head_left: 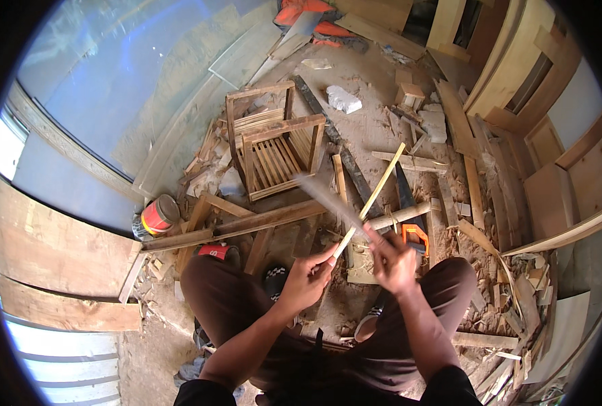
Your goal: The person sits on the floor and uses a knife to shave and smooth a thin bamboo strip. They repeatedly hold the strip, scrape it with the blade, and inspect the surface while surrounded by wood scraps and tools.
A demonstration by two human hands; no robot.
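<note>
In front of my knees, my left hand [306,281] is closed round the lower end of a thin pale wooden strip [384,177], which slants up to the right. My right hand [391,260] is wrapped round the handle end of a long grey blade [328,200], smeared by motion, which points up and left and crosses the strip. The fist hides the handle, so the exact kind of knife cannot be told. Beyond the blade stands a slatted wooden frame [274,152]. A handsaw with an orange handle [416,238] leans just right of my right hand.
A paint can [159,215] stands at the left near a long wooden beam [260,222]. A round wooden stick [401,216] lies near the saw. Wood scraps and shavings cover the sandy floor [375,61]. A white lump [344,99] lies farther off. Boards and door-like panels [518,88] lean at the right.
</note>
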